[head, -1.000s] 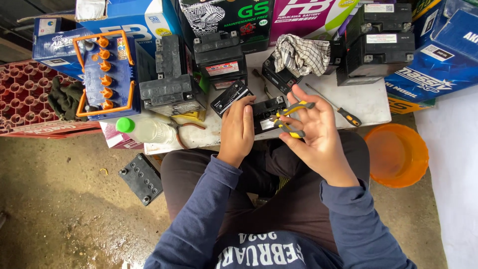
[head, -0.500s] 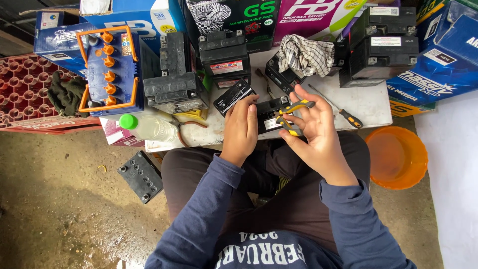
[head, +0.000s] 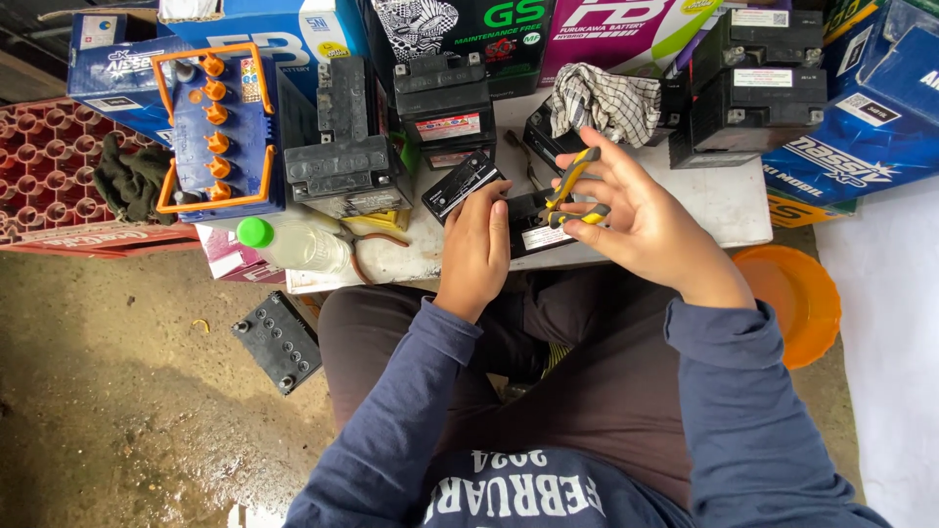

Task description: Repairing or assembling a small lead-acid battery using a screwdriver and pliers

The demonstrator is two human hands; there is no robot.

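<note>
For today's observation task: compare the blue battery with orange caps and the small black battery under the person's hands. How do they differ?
The blue battery has a blue case, a row of orange caps and an orange handle; the small black battery is plain black with a white label. The blue one looks larger. It lies untouched at the far left, while the black one is steadied by the left hand, with the right hand holding yellow-handled pliers over it. Both rest on the white table.
</note>
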